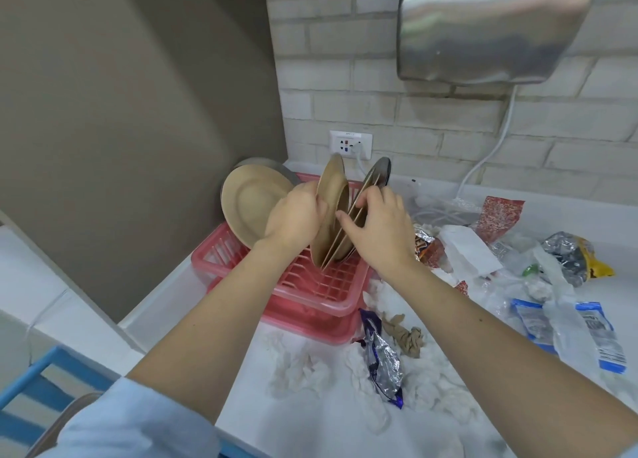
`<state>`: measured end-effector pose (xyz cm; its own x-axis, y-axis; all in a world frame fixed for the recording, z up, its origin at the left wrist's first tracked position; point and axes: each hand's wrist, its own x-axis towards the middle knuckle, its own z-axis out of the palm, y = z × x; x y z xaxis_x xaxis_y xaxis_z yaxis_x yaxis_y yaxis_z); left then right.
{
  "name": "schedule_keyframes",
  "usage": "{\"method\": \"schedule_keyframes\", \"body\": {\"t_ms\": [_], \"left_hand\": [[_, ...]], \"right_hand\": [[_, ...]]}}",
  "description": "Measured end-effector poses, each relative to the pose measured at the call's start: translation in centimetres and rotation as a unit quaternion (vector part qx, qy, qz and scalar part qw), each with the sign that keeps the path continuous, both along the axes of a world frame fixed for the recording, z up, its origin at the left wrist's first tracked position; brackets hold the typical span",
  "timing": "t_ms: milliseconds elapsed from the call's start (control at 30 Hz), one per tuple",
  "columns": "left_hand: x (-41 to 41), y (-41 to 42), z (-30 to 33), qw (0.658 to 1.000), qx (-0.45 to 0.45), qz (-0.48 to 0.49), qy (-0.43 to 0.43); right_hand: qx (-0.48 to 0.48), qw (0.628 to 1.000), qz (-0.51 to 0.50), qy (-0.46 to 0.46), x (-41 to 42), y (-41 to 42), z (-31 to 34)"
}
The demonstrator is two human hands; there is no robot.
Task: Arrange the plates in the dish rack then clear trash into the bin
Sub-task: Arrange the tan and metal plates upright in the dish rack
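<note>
Both hands are over the pink dish rack: the left hand curls its fingers round a tan plate standing on edge in it, while the right hand pinches the neighbouring upright plates. Wrappers lie just beside the rack.

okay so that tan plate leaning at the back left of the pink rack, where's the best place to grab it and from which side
Probably its upper rim. The tan plate leans back against a grey plate behind it, its hollow face turned to the camera and its lower edge down in the dish rack. Come from above, thumb on the face and fingers behind the rim, clear of the left hand.
</note>
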<state>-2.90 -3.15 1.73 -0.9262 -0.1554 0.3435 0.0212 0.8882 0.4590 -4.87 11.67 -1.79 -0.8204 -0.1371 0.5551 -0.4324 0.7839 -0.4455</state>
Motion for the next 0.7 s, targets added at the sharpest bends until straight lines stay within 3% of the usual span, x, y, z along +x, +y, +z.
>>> {"method": "schedule_keyframes", "body": {"t_ms": [100,167,267,367,467,567,700], "left_hand": [[0.9,-0.6,0.1,0.993,0.097,0.026,0.055],[1.7,-1.0,0.0,0.981,0.166,0.044,0.085],[2.7,-1.5,0.8,0.960,0.257,0.052,0.098],[3.4,-1.7,2.8,0.925,0.359,0.052,0.109],[4.0,-2.2,4.6,0.888,0.442,0.024,0.126],[4.1,-2.9,5.4,0.883,0.444,0.001,0.153],[4.2,-4.5,4.3,0.928,0.324,0.008,0.184]], "right_hand": [[0.000,1.000,-0.022,-0.003,0.0,-0.4,0.6],[0.012,0.998,-0.033,0.044,0.3,-0.7,0.7],[0.062,0.990,0.049,0.120,1.7,-1.9,0.6],[0.117,0.979,0.123,0.111,2.6,-3.7,0.8],[0.070,0.986,0.131,0.081,2.7,-5.0,1.7],[-0.005,0.987,0.152,0.058,3.0,-5.9,3.1],[-0.102,0.980,0.158,0.063,4.3,-5.7,3.2]]}}
